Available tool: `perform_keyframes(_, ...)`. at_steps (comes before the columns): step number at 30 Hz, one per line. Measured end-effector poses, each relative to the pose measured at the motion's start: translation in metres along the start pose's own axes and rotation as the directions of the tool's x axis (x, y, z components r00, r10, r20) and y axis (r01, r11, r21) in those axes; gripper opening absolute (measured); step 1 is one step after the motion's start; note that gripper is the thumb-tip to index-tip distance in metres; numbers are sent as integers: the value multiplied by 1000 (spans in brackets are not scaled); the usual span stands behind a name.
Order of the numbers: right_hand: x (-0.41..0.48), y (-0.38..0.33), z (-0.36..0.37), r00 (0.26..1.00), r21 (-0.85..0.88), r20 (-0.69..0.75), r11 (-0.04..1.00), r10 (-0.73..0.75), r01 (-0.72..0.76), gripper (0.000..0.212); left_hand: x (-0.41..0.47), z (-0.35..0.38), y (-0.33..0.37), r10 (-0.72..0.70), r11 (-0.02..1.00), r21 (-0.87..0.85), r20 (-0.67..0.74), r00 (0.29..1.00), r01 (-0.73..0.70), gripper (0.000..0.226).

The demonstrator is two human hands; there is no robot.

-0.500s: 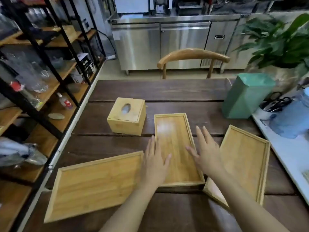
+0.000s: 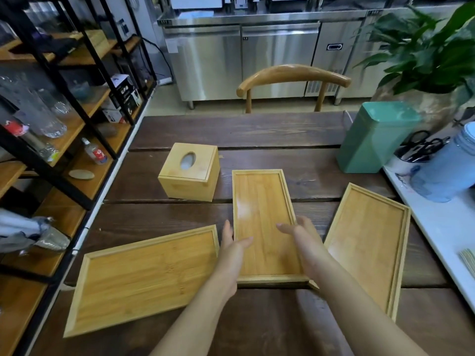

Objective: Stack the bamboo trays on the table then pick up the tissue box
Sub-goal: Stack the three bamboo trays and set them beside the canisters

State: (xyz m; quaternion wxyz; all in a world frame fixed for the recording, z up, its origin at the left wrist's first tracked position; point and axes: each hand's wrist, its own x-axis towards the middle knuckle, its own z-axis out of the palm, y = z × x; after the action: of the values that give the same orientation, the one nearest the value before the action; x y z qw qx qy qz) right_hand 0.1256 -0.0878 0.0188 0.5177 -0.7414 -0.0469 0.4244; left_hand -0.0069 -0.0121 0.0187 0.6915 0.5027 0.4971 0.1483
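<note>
Three bamboo trays lie on the dark wooden table [image 2: 257,129]. The narrow middle tray [image 2: 262,217] runs away from me. My left hand [image 2: 231,250] grips its left long edge, thumb over the rim. My right hand [image 2: 300,240] grips its right long edge the same way. A large tray [image 2: 144,276] lies at the near left, angled. Another large tray [image 2: 367,245] lies at the right, angled; its near corner sits under the middle tray's corner. The square bamboo tissue box [image 2: 190,170], with an oval hole on top, stands behind the left tray.
A green bin [image 2: 375,140] stands at the far right of the table. A white counter [image 2: 442,227] with a blue jar and a cup of scissors borders the right. A wooden chair [image 2: 293,75] faces me across the table. Black shelving [image 2: 59,104] lines the left.
Both hands were flat on the middle tray with fingers spread; now they have moved apart to its two long edges and closed on them.
</note>
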Motion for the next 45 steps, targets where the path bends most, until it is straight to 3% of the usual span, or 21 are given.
perform_keyframes(2,0,-2,-7,996,112,17,989,93,-94,59,-5,-5,6,-32,999,-39,-43,999,30,69)
perform_keyframes(5,-12,2,-1,993,15,-43,994,111,-110,45,-16,-2,11,-92,995,26,-92,991,95,46)
perform_keyframes(8,-25,2,1,983,-96,-176,994,-58,42,33,-29,4,11,-104,994,14,-107,989,106,37)
perform_keyframes(12,-51,-17,-3,909,-205,-159,914,-384,350,19,-51,-2,24,-31,995,-92,-79,996,24,18)
perform_keyframes(16,-68,-36,-1,793,-404,69,710,-605,576,23,-67,-37,37,48,966,-244,-157,986,-86,30)
perform_keyframes(21,-72,-49,27,696,-512,469,475,-544,716,24,-73,-124,49,-72,840,-518,-405,912,-163,35)
perform_keyframes(23,-75,-50,48,687,-533,511,436,-517,725,32,-79,-148,44,-104,810,-555,-454,885,-190,42)
perform_keyframes(27,-79,-44,82,745,-631,469,410,-475,659,40,-90,-178,23,-204,746,-618,-565,799,-247,52)
perform_keyframes(29,-75,-37,89,784,-663,374,447,-496,600,42,-92,-190,14,-261,694,-657,-609,749,-293,49)
perform_keyframes(30,-75,-32,92,827,-634,286,552,-484,542,44,-92,-196,10,-291,663,-674,-633,717,-325,49)
perform_keyframes(32,-77,-21,106,936,-411,148,841,-320,352,53,-89,-207,2,-354,636,-678,-681,641,-368,49)
perform_keyframes(34,-80,-8,124,967,-195,187,958,-175,211,51,-86,-212,-4,-368,658,-650,-719,590,-380,48)
perform_keyframes(36,-80,3,137,958,-157,219,963,-185,221,47,-83,-214,-10,-320,708,-597,-747,583,-376,33)
perform_keyframes(38,-77,12,142,957,-141,182,958,-224,251,43,-82,-218,-15,-193,843,-426,-808,557,-327,8)
perform_keyframes(39,-74,16,142,956,-158,164,950,-244,269,41,-81,-222,-18,-83,920,-272,-837,541,-281,12)
perform_keyframes(41,-66,20,141,946,-186,142,931,-291,314,38,-78,-229,-26,96,980,-15,-837,539,-197,25)
perform_keyframes(45,-57,26,140,944,-249,135,912,-302,327,38,-72,-235,-38,149,989,134,-811,565,-68,30)
